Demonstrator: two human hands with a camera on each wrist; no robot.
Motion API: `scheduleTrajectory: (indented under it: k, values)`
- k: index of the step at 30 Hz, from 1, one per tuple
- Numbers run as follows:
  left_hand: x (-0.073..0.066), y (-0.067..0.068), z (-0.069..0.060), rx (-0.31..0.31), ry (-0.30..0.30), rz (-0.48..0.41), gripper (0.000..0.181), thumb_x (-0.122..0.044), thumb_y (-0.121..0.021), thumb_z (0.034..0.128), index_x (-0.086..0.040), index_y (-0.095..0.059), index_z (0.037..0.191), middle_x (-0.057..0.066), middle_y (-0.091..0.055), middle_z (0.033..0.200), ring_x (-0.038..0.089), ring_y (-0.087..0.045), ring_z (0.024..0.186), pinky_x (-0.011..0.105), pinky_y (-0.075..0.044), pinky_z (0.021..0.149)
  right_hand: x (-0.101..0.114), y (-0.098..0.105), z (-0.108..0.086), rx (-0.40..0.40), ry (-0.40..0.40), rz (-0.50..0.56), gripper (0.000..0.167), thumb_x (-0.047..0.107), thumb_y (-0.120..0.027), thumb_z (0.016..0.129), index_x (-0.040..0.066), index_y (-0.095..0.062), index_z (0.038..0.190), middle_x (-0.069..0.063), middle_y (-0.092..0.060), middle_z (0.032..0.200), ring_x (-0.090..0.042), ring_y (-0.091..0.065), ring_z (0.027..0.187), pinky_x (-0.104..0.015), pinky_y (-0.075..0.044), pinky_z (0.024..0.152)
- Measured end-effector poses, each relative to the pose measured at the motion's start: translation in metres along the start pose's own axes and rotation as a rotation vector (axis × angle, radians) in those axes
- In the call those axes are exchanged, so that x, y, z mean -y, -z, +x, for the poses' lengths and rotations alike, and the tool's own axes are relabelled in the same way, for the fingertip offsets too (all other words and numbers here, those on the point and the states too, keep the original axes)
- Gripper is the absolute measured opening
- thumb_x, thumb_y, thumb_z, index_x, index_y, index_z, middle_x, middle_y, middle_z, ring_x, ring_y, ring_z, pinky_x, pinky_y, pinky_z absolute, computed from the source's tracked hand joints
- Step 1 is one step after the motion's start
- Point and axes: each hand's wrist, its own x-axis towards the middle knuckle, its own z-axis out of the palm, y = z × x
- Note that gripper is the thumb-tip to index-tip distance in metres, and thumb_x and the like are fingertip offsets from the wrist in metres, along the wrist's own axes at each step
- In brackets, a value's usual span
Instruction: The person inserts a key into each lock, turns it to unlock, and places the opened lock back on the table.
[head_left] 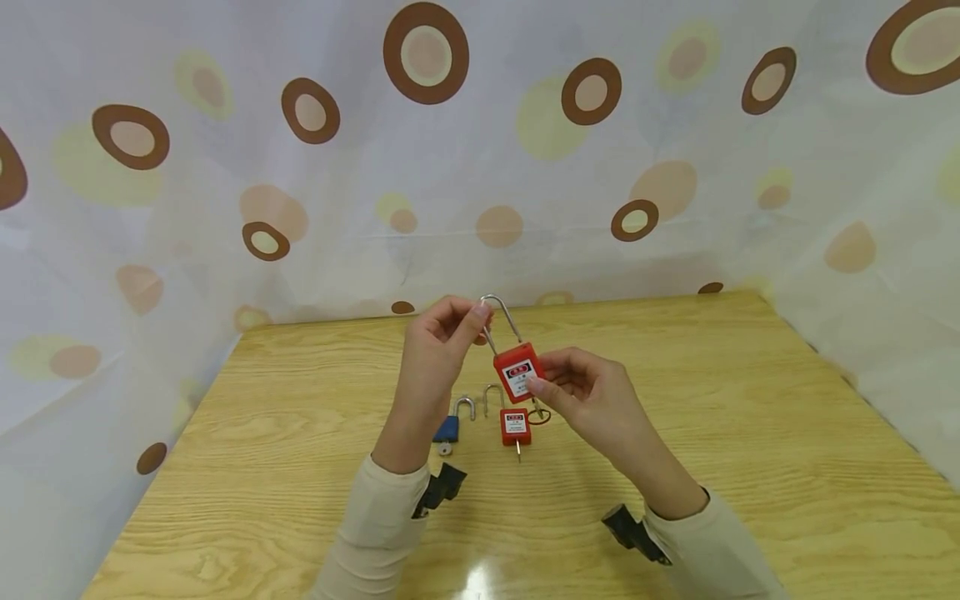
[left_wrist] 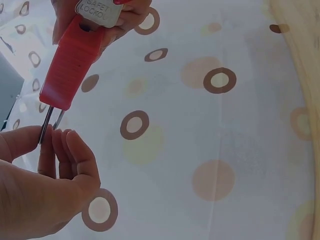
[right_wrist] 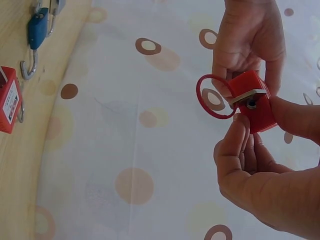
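Note:
Both hands hold a red padlock with a white label, lifted above the table. My left hand pinches its long metal shackle between thumb and fingers. Around the red body, the thumb and fingers of my right hand grip the side. In the right wrist view a key sits in the padlock's underside, with a red ring hanging from it. Below lie a second red padlock, its shackle swung open and a key in it, and a blue padlock, also open with a key.
The wooden table stretches out on both sides of the hands. A white curtain with brown and pale circles hangs behind it and along its sides. Black camera mounts are strapped to both sleeves.

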Motion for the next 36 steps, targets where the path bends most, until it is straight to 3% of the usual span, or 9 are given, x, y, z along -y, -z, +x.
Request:
scheduleTrajectory:
  k: [4, 9, 14, 20, 25, 29, 32, 36]
  values:
    - [0.000, -0.001, 0.001, 0.001, 0.012, -0.008, 0.014, -0.009, -0.061, 0.0950, 0.003, -0.065, 0.091, 0.005, -0.063, 0.092, 0.020, -0.058, 0.084, 0.028, -0.050, 0.079, 0.000, 0.000, -0.001, -0.003, -0.001, -0.001, 0.023, 0.008, -0.070, 0.088, -0.005, -0.065, 0.107, -0.013, -0.064, 0.091, -0.021, -0.062, 0.077, -0.023, -0.051, 0.064]
    - [0.001, -0.001, 0.001, 0.034, 0.026, -0.052, 0.015, -0.012, -0.060, 0.0962, -0.001, -0.061, 0.086, 0.013, -0.065, 0.113, 0.028, -0.063, 0.104, 0.033, -0.050, 0.087, 0.001, 0.001, -0.003, -0.007, -0.011, 0.001, 0.024, 0.009, -0.071, 0.088, -0.005, -0.065, 0.107, -0.013, -0.064, 0.091, -0.021, -0.061, 0.076, -0.023, -0.050, 0.063]
    - [0.003, -0.001, 0.000, 0.050, 0.038, -0.052, 0.017, -0.015, -0.060, 0.0964, 0.000, -0.059, 0.089, 0.015, -0.066, 0.112, 0.034, -0.064, 0.103, 0.037, -0.049, 0.091, 0.002, 0.002, -0.004, -0.012, -0.005, -0.001, 0.025, 0.009, -0.070, 0.088, -0.006, -0.065, 0.108, -0.013, -0.063, 0.090, -0.020, -0.061, 0.076, -0.023, -0.050, 0.063]
    - [0.000, 0.002, 0.001, 0.025, 0.021, 0.055, 0.015, -0.009, -0.061, 0.0952, 0.005, -0.063, 0.098, 0.009, -0.066, 0.097, 0.017, -0.062, 0.089, 0.031, -0.051, 0.084, 0.003, 0.005, -0.003, -0.035, -0.003, -0.041, 0.024, 0.008, -0.070, 0.089, -0.005, -0.065, 0.108, -0.012, -0.063, 0.090, -0.020, -0.060, 0.076, -0.022, -0.050, 0.064]
    - [0.001, 0.006, 0.001, 0.016, -0.063, 0.192, 0.011, 0.001, -0.061, 0.0924, 0.005, -0.067, 0.101, 0.013, -0.066, 0.098, 0.021, -0.064, 0.086, 0.023, -0.052, 0.077, 0.004, 0.007, -0.002, -0.045, 0.006, -0.061, 0.028, 0.008, -0.069, 0.089, -0.005, -0.063, 0.113, -0.012, -0.063, 0.090, -0.017, -0.059, 0.075, -0.021, -0.049, 0.064]
    - [0.003, 0.007, 0.001, -0.001, -0.161, 0.280, 0.013, 0.004, -0.062, 0.0906, 0.004, -0.065, 0.103, 0.018, -0.066, 0.095, 0.026, -0.065, 0.081, 0.023, -0.052, 0.071, 0.000, 0.010, 0.000, -0.022, 0.079, -0.090, 0.040, 0.008, -0.069, 0.089, 0.002, -0.060, 0.127, -0.009, -0.062, 0.086, -0.018, -0.058, 0.074, -0.022, -0.050, 0.067]
    - [0.008, 0.005, 0.003, -0.003, -0.183, 0.329, 0.016, 0.003, -0.064, 0.0898, 0.002, -0.063, 0.105, 0.017, -0.067, 0.089, 0.026, -0.067, 0.077, 0.023, -0.051, 0.066, -0.005, 0.013, 0.001, 0.026, 0.133, -0.133, 0.046, 0.007, -0.069, 0.089, 0.009, -0.057, 0.134, -0.007, -0.060, 0.081, -0.018, -0.058, 0.072, -0.024, -0.051, 0.069]
    - [0.016, -0.002, 0.013, 0.023, -0.212, 0.472, 0.013, 0.000, -0.066, 0.0894, 0.001, -0.067, 0.102, 0.011, -0.069, 0.083, 0.024, -0.067, 0.070, 0.024, -0.050, 0.059, -0.011, 0.019, 0.002, 0.069, 0.120, -0.236, 0.043, 0.008, -0.069, 0.089, 0.010, -0.058, 0.131, -0.003, -0.060, 0.077, -0.017, -0.057, 0.068, -0.027, -0.050, 0.065]
